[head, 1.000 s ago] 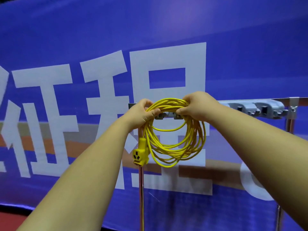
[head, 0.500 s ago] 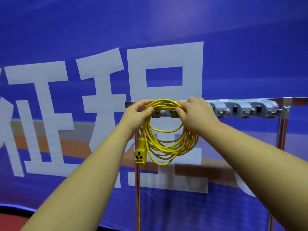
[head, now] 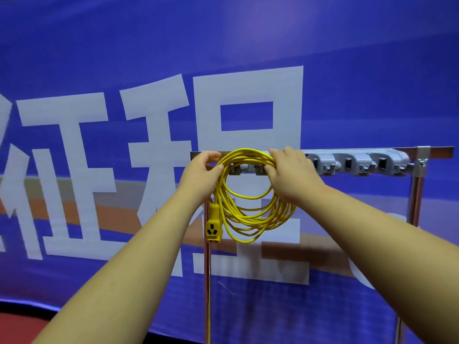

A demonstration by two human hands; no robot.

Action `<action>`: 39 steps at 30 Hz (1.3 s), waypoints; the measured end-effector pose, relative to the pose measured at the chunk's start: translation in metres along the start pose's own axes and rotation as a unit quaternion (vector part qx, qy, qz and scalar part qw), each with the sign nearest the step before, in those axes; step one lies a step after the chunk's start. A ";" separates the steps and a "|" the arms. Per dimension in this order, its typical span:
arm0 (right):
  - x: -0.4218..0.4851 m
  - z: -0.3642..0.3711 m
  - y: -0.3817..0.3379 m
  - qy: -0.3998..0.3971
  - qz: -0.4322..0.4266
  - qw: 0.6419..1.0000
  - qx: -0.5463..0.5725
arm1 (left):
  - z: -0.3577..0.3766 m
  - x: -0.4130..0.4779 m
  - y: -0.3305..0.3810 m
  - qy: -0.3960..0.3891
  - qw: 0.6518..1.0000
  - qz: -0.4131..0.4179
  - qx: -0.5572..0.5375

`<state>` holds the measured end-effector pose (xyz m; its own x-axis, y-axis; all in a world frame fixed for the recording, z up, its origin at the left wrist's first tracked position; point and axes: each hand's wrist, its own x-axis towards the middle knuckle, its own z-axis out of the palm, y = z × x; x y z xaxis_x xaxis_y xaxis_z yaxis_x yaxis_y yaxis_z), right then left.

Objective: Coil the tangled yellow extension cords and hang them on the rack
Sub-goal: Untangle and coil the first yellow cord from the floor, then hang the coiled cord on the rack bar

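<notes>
Guide: Since a second ago, both hands are staying at the top of the cord bundle, and the right hand [head: 290,175] is turning its back more squarely to the camera, its fingers reaching over the loops toward the rail.

Listener: What is filling the scene?

Guide: A blue banner [head: 99,58] with large white characters is spanning the far background. In front of it a metal rack [head: 437,153] is standing. Its top rail is running from the centre to the right, and a grey hook strip [head: 360,165] is sitting along that rail.

Listener: And the cord?

Guide: The coil [head: 250,219] of yellow extension cord is hanging as a round bundle at the left end of the rail. Its top loops are lying across the leftmost hooks, though I cannot tell whether they are seated on them. The left hand [head: 201,175] is pinching the loops at the upper left, with the thumb pressing on the cord. The right hand is curling around the loops at the upper right. A yellow socket end [head: 213,229] is dangling at the lower left, beside the left post [head: 206,269], and one thin strand [head: 209,319] is trailing down along that post.

Listener: How is it likely to handle?

Guide: Judging by the thin, sagging loops, it is looking light, floppy and smooth-jacketed, and not fragile. The loops are likely to spill apart if let go unevenly. The top, where every loop is gathering, is looking like the best place to hold it, with both hands.
</notes>
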<state>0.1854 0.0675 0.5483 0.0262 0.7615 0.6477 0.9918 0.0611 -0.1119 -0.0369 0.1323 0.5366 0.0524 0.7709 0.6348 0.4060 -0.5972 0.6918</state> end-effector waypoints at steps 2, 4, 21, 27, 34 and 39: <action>-0.003 -0.002 0.000 0.003 0.004 1.000 0.018 | -0.003 -0.003 0.001 0.012 1.000 -0.007 0.017; -0.005 -0.004 0.000 0.004 0.009 0.999 0.038 | -0.006 -0.007 0.002 0.023 0.999 -0.021 0.026; -0.173 0.056 0.021 0.104 0.019 0.954 0.279 | 0.054 -0.173 -0.031 -0.112 0.988 -0.099 -0.043; -0.267 0.150 0.061 -0.085 0.102 0.962 0.238 | 0.130 -0.250 -0.103 -0.275 0.945 -0.174 0.023; -0.377 0.263 0.113 -0.300 0.233 0.902 0.207 | 0.217 -0.338 -0.205 -0.401 0.871 -0.273 0.079; -0.484 0.329 0.137 -0.471 0.304 0.812 0.162 | 0.263 -0.429 -0.272 -0.508 0.787 -0.304 0.175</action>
<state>0.2671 -0.0803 -0.0288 0.2404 0.8607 -0.4487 0.7424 -0.4609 -0.4863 0.0705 0.0223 -0.0147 0.3811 0.7763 -0.5022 0.8551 -0.0895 0.5106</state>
